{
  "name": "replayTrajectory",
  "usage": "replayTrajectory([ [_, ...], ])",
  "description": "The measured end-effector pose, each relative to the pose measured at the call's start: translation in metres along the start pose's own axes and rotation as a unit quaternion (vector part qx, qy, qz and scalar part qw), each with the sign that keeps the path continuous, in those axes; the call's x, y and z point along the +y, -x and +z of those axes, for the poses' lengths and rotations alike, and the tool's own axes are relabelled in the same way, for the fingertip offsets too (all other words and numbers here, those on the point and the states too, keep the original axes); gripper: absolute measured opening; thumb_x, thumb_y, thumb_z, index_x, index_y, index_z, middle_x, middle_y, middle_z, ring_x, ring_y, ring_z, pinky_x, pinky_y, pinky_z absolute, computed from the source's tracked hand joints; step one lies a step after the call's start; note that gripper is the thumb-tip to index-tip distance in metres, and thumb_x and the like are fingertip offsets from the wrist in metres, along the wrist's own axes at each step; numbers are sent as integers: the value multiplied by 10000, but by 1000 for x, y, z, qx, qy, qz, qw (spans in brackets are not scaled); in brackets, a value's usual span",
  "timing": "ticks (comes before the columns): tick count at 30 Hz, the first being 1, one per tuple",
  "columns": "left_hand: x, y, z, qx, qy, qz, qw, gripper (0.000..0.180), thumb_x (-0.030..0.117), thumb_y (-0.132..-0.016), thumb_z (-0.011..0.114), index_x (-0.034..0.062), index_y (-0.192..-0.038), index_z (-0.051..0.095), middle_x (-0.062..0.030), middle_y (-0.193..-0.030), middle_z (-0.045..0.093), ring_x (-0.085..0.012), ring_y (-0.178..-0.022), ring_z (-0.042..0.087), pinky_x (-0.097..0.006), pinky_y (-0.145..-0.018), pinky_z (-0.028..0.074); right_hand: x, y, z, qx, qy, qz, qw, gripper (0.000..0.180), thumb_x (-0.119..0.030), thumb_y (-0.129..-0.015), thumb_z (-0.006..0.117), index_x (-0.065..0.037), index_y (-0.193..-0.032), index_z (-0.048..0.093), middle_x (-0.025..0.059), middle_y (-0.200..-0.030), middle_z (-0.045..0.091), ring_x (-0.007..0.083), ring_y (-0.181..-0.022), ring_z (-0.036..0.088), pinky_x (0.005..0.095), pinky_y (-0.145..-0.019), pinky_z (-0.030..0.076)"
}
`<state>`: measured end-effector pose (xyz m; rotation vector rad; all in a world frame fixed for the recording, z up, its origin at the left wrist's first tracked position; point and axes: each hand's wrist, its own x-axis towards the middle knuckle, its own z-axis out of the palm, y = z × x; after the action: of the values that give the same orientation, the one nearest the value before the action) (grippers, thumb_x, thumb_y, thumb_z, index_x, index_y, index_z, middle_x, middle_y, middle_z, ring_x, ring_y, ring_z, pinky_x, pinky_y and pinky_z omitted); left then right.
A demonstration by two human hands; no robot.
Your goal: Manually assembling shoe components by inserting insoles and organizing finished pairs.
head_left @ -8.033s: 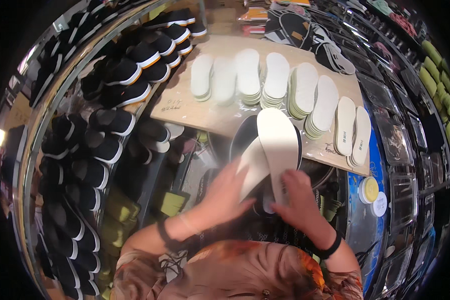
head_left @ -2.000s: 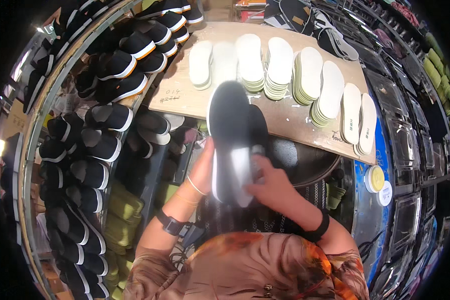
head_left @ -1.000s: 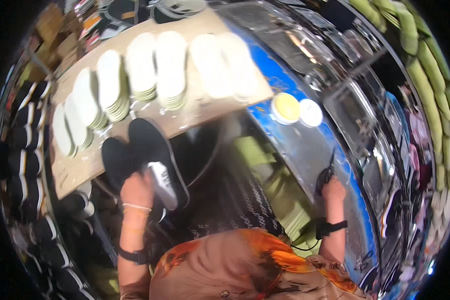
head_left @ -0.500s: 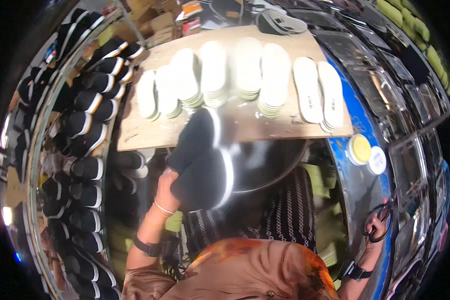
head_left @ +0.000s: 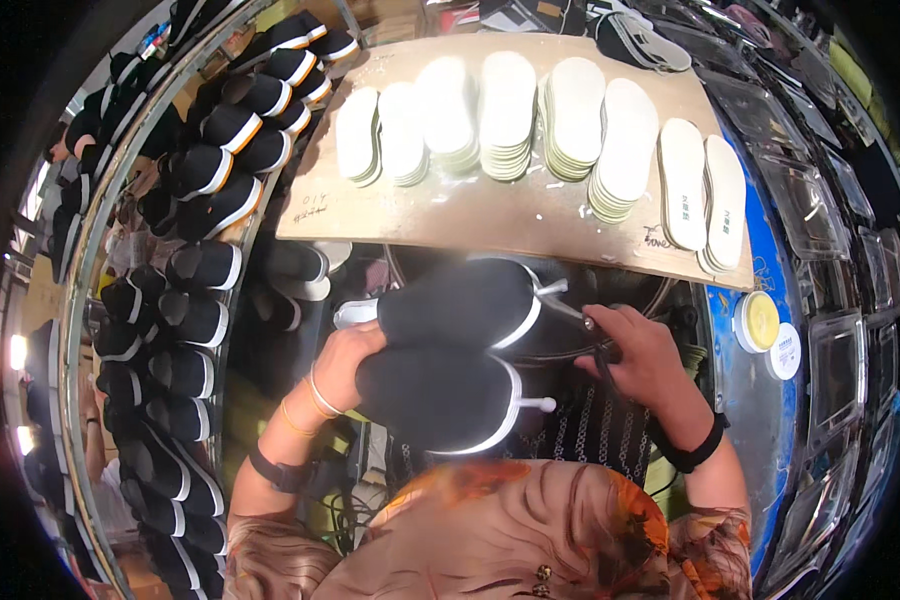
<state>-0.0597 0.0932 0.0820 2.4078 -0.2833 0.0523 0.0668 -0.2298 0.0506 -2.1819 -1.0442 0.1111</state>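
In front of my body my left hand (head_left: 348, 362) grips a pair of black shoes side by side, the far shoe (head_left: 455, 305) and the near shoe (head_left: 435, 398), by their left ends. Both have white sole edges. From the right end of each sole a small white tab sticks out: the far tab (head_left: 552, 288) and the near tab (head_left: 540, 404). My right hand (head_left: 642, 358) is closed round a pair of black-handled scissors (head_left: 568, 308). Their blades point left and reach the far shoe's tab; whether they touch it I cannot tell.
Beyond the shoes a wooden board (head_left: 450, 218) carries stacks of white insoles (head_left: 508, 95). A rack of black shoes (head_left: 202, 268) stands on the left. At right a blue-edged table holds a yellow-topped tub (head_left: 761, 322) and a white round lid (head_left: 785, 352), with clear-lidded boxes (head_left: 828, 355) beyond.
My right hand has brought the scissors from the table at the right over to the shoes. The shoes have turned, with their white sole edges and tabs now facing right.
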Motion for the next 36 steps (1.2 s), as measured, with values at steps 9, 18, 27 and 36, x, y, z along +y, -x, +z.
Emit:
replayTrajectory([
  [9,-25,-10,11,3,-128,-41,991,154,69,-658,573,14,-802,565,-161,-790,570,-388,-766,560,-420,-623,461,5,47,9,-81,-110,152,979,597,-243,-625,773,-72,-1144,534,121,-845,595,294,-733,595,321,-689,471],
  [18,-34,-12,30,23,-183,-82,979,172,-18,-639,501,5,-800,557,-179,-774,571,-407,-753,555,-406,-626,465,-4,38,25,-34,-25,131,991,438,-266,-704,711,-94,-1080,565,149,-850,612,348,-791,602,377,-669,479],
  [27,-52,-8,37,114,696,-178,687,198,76,-815,566,-19,-983,607,-83,-900,644,-137,-783,596,-263,-705,480,11,62,11,70,-122,296,945,428,-93,-656,724,8,-1039,561,135,-747,634,150,-674,595,281,-648,462],
  [36,-53,-29,74,190,808,-126,544,203,67,-817,554,-26,-990,603,-93,-899,645,-147,-792,601,-273,-710,485,-29,33,24,-9,7,92,996,546,-318,-602,754,-87,-1062,573,123,-827,596,330,-779,581,380,-636,466],
])
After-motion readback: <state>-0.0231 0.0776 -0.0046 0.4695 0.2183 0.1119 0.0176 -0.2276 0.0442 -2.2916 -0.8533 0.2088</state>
